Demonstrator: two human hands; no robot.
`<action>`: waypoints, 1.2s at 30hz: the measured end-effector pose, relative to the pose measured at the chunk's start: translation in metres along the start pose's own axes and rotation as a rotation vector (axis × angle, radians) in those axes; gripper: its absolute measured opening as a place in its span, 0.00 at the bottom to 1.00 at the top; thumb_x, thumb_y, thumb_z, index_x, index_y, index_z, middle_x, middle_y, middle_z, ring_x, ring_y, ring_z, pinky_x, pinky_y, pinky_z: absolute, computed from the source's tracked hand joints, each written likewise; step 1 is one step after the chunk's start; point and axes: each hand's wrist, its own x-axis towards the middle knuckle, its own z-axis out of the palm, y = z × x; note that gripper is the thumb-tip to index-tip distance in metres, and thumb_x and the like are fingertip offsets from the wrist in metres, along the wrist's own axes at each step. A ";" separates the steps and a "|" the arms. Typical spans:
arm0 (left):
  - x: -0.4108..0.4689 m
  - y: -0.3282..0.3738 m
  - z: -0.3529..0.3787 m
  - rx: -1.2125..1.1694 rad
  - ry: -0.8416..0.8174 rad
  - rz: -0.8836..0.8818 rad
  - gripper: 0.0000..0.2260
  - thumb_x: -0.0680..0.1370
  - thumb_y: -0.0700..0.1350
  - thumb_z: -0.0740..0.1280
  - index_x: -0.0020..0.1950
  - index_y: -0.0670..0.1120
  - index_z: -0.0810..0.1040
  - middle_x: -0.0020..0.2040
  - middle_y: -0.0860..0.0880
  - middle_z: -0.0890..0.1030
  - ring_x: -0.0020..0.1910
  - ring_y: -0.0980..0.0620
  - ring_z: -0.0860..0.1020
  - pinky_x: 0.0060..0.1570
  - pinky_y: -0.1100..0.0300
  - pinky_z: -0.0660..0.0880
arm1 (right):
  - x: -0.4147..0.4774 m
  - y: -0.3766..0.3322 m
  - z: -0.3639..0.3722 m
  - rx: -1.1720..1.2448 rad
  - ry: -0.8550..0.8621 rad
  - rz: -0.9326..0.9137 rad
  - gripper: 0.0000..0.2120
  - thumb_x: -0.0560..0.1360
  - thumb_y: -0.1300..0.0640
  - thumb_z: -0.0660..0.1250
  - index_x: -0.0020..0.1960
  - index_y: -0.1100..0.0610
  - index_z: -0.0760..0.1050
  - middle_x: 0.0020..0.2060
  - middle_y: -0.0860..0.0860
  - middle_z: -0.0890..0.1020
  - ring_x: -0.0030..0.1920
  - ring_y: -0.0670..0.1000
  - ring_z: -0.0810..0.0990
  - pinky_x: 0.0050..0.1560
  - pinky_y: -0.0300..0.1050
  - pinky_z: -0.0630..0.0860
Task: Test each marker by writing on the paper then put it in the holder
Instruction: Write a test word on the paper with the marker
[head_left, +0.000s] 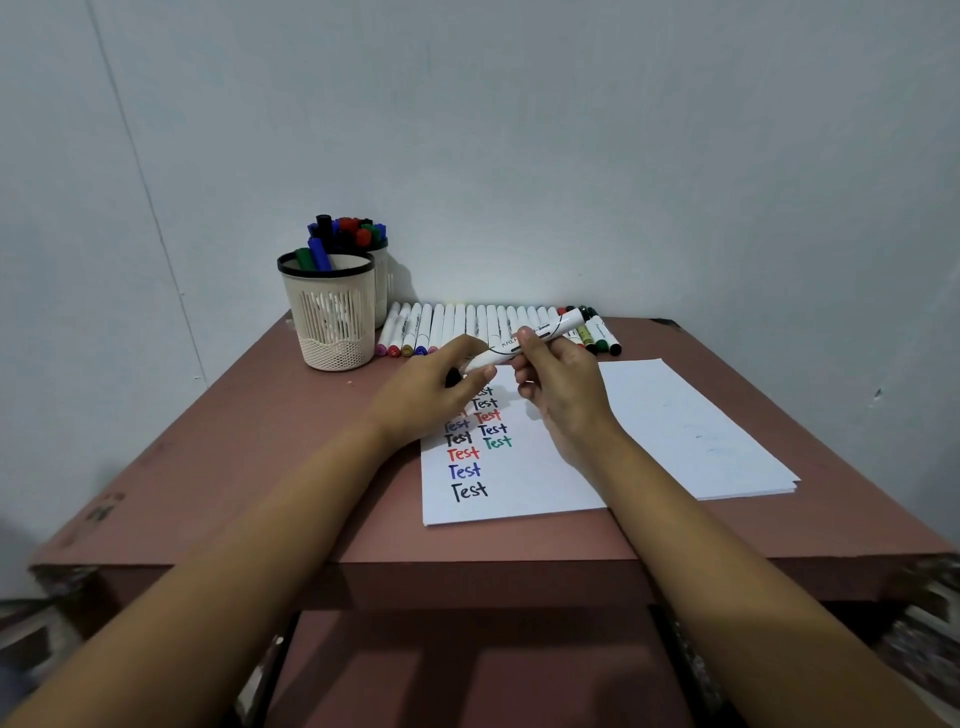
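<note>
The person holds a white marker (498, 353) in both hands, tilted above the upper part of the paper (675, 431), its far end raised toward the right. The right hand (563, 400) has its grip clenched around the middle of the barrel, fingers curled over the printed label. The left hand (431, 392) pinches the lower end, where a black tip or cap (453, 377) shows between thumb and fingers; whether it is a cap or the bare tip cannot be told.

The paper is a small stack of white sheets lying on the reddish-brown counter (249, 441), in front of the person and slightly to the right. Its top sheet carries the word "Test" written many times in two columns, in black, red, blue and green.

At the back left of the counter stands a cream holder (332, 317) with a black rim, containing a green and a blue marker. Just behind it a second holder (383, 275) is packed with markers with black, blue, red and green caps. A row of markers (462, 325) lies side by side along the pale wall (571, 156), from the holders rightward
</note>
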 end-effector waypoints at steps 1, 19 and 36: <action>0.000 0.000 0.000 -0.013 -0.023 -0.016 0.17 0.78 0.53 0.63 0.63 0.48 0.70 0.40 0.49 0.78 0.41 0.53 0.75 0.38 0.64 0.67 | 0.000 -0.002 0.000 0.032 0.020 0.011 0.10 0.79 0.56 0.63 0.41 0.58 0.74 0.31 0.50 0.75 0.32 0.45 0.72 0.32 0.37 0.69; 0.011 -0.029 -0.008 -0.497 0.268 -0.502 0.15 0.78 0.38 0.64 0.63 0.40 0.68 0.36 0.46 0.76 0.33 0.53 0.74 0.32 0.65 0.72 | -0.018 0.006 -0.007 -0.170 -0.015 0.101 0.12 0.74 0.62 0.70 0.37 0.55 0.68 0.28 0.51 0.72 0.28 0.49 0.68 0.28 0.41 0.66; 0.008 -0.027 -0.009 -0.428 0.256 -0.505 0.08 0.75 0.39 0.69 0.50 0.41 0.72 0.36 0.46 0.76 0.32 0.54 0.75 0.32 0.64 0.73 | -0.030 0.011 0.000 -0.376 -0.120 0.011 0.11 0.69 0.67 0.68 0.33 0.57 0.69 0.27 0.55 0.74 0.27 0.53 0.70 0.29 0.45 0.68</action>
